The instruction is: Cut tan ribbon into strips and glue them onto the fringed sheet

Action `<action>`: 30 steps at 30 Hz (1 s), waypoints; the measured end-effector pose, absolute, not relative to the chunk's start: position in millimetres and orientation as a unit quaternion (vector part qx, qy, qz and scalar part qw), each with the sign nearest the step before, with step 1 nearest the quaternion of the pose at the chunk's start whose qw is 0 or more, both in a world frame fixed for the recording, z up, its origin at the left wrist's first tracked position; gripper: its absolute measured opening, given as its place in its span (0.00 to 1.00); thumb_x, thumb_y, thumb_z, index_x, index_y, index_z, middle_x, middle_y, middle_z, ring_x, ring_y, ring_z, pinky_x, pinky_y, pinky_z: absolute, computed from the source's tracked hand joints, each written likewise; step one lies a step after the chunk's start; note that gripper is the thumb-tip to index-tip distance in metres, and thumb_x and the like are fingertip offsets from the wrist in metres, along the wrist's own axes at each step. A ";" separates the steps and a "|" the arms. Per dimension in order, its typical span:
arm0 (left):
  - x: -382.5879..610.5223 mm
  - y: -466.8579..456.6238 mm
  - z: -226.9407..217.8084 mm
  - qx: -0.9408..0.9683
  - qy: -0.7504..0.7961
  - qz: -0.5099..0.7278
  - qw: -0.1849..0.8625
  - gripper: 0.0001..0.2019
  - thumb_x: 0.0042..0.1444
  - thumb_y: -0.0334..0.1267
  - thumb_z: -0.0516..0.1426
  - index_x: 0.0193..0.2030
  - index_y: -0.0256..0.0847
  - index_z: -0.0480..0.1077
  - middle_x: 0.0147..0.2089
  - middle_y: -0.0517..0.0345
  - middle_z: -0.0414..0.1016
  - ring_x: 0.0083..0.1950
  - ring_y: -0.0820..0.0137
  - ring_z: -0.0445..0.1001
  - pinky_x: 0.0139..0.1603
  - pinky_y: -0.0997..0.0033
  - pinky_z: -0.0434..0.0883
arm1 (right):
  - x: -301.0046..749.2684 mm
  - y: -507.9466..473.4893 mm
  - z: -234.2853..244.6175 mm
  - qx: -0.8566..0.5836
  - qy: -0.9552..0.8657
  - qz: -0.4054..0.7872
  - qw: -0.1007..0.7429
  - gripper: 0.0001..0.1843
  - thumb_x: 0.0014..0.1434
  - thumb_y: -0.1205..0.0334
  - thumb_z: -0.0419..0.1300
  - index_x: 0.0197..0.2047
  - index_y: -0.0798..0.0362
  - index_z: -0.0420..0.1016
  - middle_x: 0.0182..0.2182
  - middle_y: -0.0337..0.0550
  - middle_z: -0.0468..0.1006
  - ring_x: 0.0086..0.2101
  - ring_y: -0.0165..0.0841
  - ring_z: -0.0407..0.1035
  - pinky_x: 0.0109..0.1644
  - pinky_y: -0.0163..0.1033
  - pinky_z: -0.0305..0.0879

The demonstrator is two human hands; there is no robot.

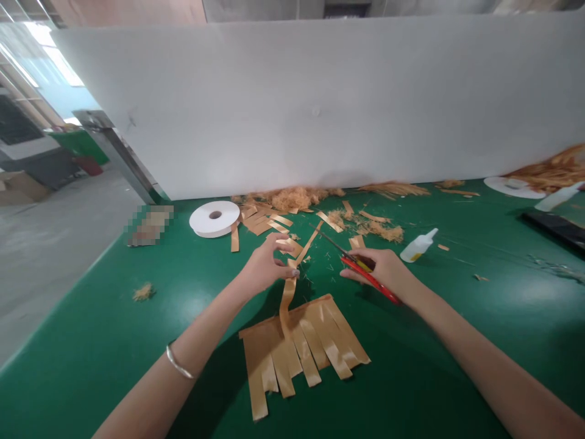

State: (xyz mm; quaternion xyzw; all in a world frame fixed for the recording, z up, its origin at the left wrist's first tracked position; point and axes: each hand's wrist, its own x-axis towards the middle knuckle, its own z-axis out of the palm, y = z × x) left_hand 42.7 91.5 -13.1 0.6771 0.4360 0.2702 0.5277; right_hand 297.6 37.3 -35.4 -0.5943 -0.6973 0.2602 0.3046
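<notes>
My left hand (265, 265), with a silver bangle on the wrist, pinches a golden satin ribbon strip (287, 299) between thumb and fingers. The strip's lower end hangs over a fringed panel of golden ribbons (315, 335), whose strips lie side by side with uneven ends. Red-handled scissors (372, 279) rest in my right hand (388, 271), fingers around the handles. Their thin metal blades point up and left toward a narrow ribbon piece (311, 242) beyond my left hand. Whether the blades touch that piece, I cannot tell.
A white ribbon roll (214, 218) lies at the left. Cut ribbon pieces (258, 221) and frayed threads (292, 199) spread along the white back panel (315, 122). A small white bottle (419, 246) lies tilted at the right, with a black object (555, 230) farther off.
</notes>
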 end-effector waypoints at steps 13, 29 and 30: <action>63.6 69.9 -17.7 0.823 0.340 0.330 0.312 0.18 0.45 0.26 0.59 0.43 0.42 0.60 0.46 0.55 0.59 0.35 0.74 0.67 0.29 0.75 0.70 | 224.4 49.4 -40.3 -0.473 -0.535 0.460 0.527 0.27 0.33 0.54 0.72 0.37 0.53 0.70 0.31 0.42 0.77 0.32 0.36 0.72 0.37 0.41 0.70; 60.3 80.2 -34.1 0.774 0.317 0.266 0.479 0.05 0.49 0.28 0.56 0.33 0.39 0.71 0.32 0.58 0.76 0.35 0.71 0.74 0.37 0.72 0.70 | 246.4 63.6 -37.0 -0.485 -0.553 0.376 0.564 0.22 0.36 0.55 0.70 0.33 0.53 0.69 0.25 0.36 0.72 0.27 0.30 0.68 0.35 0.38 0.67; 60.3 80.3 -33.7 0.779 0.316 0.254 0.478 0.06 0.49 0.27 0.56 0.31 0.39 0.73 0.33 0.57 0.77 0.35 0.70 0.75 0.38 0.71 0.71 | 246.7 63.5 -37.1 -0.487 -0.558 0.372 0.559 0.21 0.37 0.54 0.70 0.33 0.53 0.69 0.25 0.36 0.72 0.27 0.30 0.68 0.35 0.38 0.67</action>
